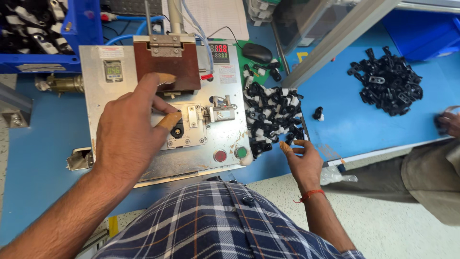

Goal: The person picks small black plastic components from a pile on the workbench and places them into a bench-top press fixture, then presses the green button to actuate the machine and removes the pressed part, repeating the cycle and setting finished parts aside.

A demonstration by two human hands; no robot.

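My left hand [132, 132] lies spread over a metal fixture plate [96, 91]. Its thumb, in a tan finger cot, touches a small black part [178, 129] seated in the fixture's nest. The index finger, also in a cot, reaches up to the brown hinged block [165, 60]. My right hand [303, 160] is at the table's front edge with fingers apart. Its fingertips are at the near edge of a pile of black and white plastic parts [270, 112]. I see nothing gripped in it.
A red button [220, 155] and a green button [241, 152] sit on the plate's front. A lone part [318, 113] lies on the blue table. A heap of black parts [388, 86] is far right, next to another person's hand [448, 123]. A blue bin [38, 29] stands at the back left.
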